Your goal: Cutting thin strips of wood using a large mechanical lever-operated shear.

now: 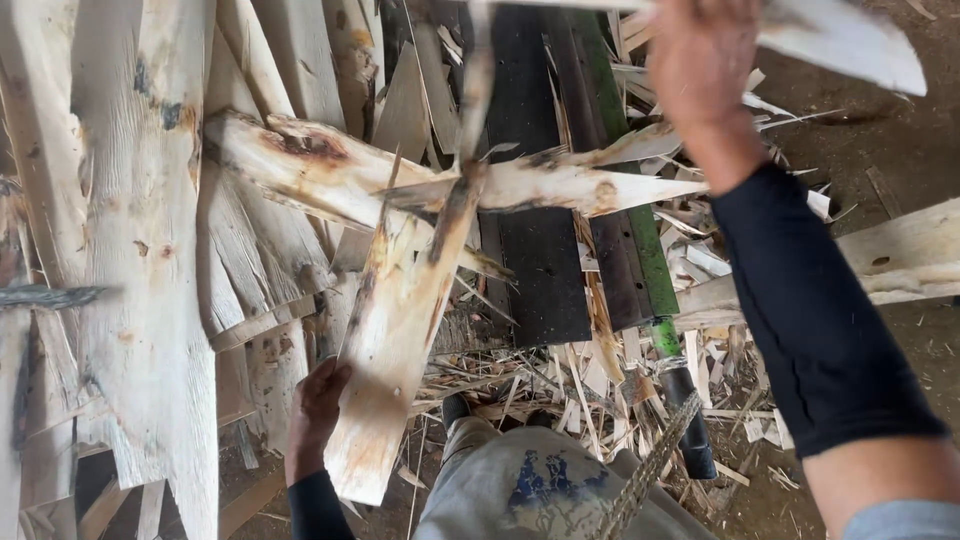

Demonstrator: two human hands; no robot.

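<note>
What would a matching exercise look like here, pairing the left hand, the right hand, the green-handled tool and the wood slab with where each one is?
Column one:
1. left hand
2. right hand
3. green-handled tool
4. wood slab

Column two:
A. raised at top of view
B. lying among wood splinters
C. gripping the slab's lower edge
D. leaning over a dark block

Pairs: 1-C, 2-A, 3-B, 4-D

The dirt floor (900,130) carries a heap of pale split wood slabs (140,250), with splinters and chips (560,390) scattered across it. A dark board (535,270), perhaps a metal plate, lies among them beside a green-handled tool (650,270).
</note>
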